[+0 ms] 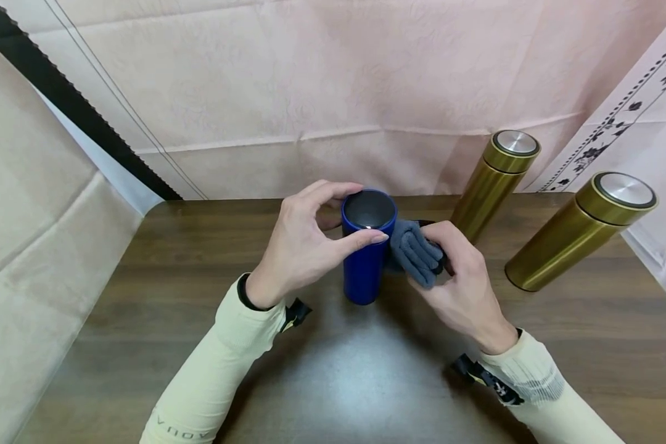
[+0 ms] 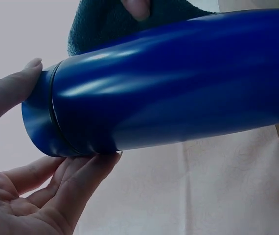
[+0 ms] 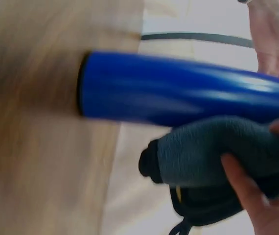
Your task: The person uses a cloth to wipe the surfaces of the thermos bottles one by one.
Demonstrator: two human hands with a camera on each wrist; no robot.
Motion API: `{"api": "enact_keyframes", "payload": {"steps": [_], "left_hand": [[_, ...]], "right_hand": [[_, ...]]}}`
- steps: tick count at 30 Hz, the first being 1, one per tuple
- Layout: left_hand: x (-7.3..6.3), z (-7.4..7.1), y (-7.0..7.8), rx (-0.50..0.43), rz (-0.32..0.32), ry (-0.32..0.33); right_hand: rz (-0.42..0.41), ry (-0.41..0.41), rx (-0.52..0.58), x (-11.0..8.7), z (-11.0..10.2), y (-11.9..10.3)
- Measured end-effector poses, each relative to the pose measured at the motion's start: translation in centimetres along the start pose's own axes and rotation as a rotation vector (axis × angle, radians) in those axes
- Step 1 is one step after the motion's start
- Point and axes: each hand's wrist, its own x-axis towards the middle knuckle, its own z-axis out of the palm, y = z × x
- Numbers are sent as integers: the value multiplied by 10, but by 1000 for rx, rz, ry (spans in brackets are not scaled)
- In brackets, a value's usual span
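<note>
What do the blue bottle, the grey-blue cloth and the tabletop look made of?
Blue bottle: probably metal with glossy paint, given the streaky highlights.
Grey-blue cloth: soft fabric, perhaps microfibre, given its fuzzy surface and folds.
Tabletop: wood or wood-look laminate, slightly shiny, given its brown grain.

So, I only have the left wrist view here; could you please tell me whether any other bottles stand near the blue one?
Observer: Yes, the head view shows two gold bottles standing to the right of the blue bottle.
Operator: Thank you; and which hand do the fingers on the cloth belong to, please?
Observer: The right hand, which grips the cloth beside the blue bottle.
Operator: Lovely; could you also tell me how the blue bottle looks from above?
Observer: Its top is dark, ringed by a blue rim.
</note>
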Motion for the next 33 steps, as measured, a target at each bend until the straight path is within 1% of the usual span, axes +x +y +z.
{"api": "enact_keyframes", "payload": {"steps": [2, 7, 9, 11, 17, 22, 27, 33], "left_hand": [[1, 1, 1, -12, 5, -4], [3, 1, 3, -36, 9, -11], [4, 0, 3, -30, 16, -10], [4, 0, 3, -12, 22, -6], [4, -2, 2, 18, 28, -9], [5, -1, 1, 8, 14, -17], [4, -1, 1, 7, 3, -17], [2, 0, -2, -4, -17, -14]], "right_hand": [[-86, -21, -30, 1, -4, 0], [-291, -128, -125, 5, -13, 0], [-341, -184, -163, 7, -15, 0], [-364, -236, -204, 7, -15, 1], [-328, -378, -381, 2, -9, 3], [-265, -476, -510, -7, 2, 4], [-231, -520, -579, -15, 12, 7], [-226, -558, -664, -21, 22, 13]]}}
